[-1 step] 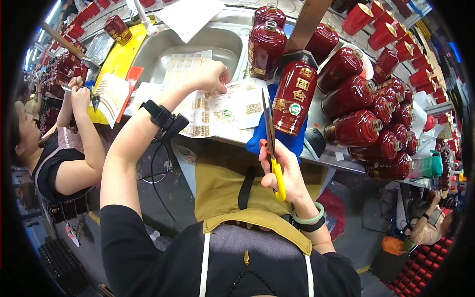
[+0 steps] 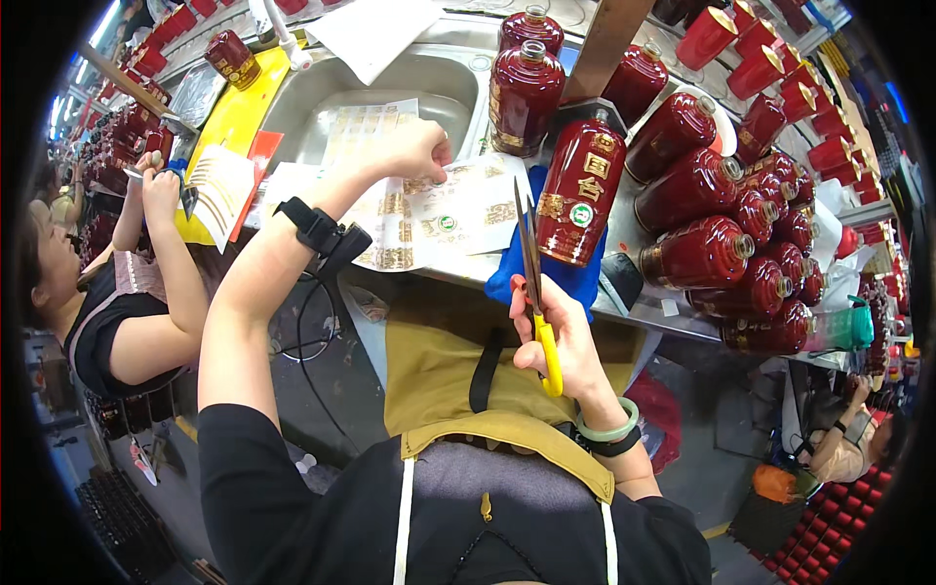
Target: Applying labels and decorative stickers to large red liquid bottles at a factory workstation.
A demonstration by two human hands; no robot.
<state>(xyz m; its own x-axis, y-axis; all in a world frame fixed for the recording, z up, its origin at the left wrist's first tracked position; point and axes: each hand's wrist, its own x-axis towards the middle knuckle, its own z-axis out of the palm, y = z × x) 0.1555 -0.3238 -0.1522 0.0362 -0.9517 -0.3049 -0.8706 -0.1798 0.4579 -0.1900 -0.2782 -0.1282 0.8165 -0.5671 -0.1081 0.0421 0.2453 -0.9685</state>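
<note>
My right hand [image 2: 558, 336] is closed round a pair of scissors [image 2: 547, 349] with yellow handles, the long metal blades pointing away from me and lying almost together. My left hand [image 2: 421, 154] has its fingers curled in a pinch just over a white sheet of gold-printed labels [image 2: 487, 216]. What the fingertips hold, if anything, is too small to make out. Another printed sheet [image 2: 363, 129] reaches over the sink. Right of the scissors, a glossy dark-red bottle [image 2: 578, 195] with gold lettering and a round green-and-white emblem leans back on a blue cloth [image 2: 514, 255].
Behind the sheets lies a steel sink [image 2: 453, 86] with a white tap [image 2: 286, 39]. Several red bottles [image 2: 697, 252] lie piled at right, and two [image 2: 526, 102] stand by the sink. A co-worker [image 2: 127, 292] works at left beside a yellow mat [image 2: 234, 122]. Red cups [image 2: 756, 70] line the far right.
</note>
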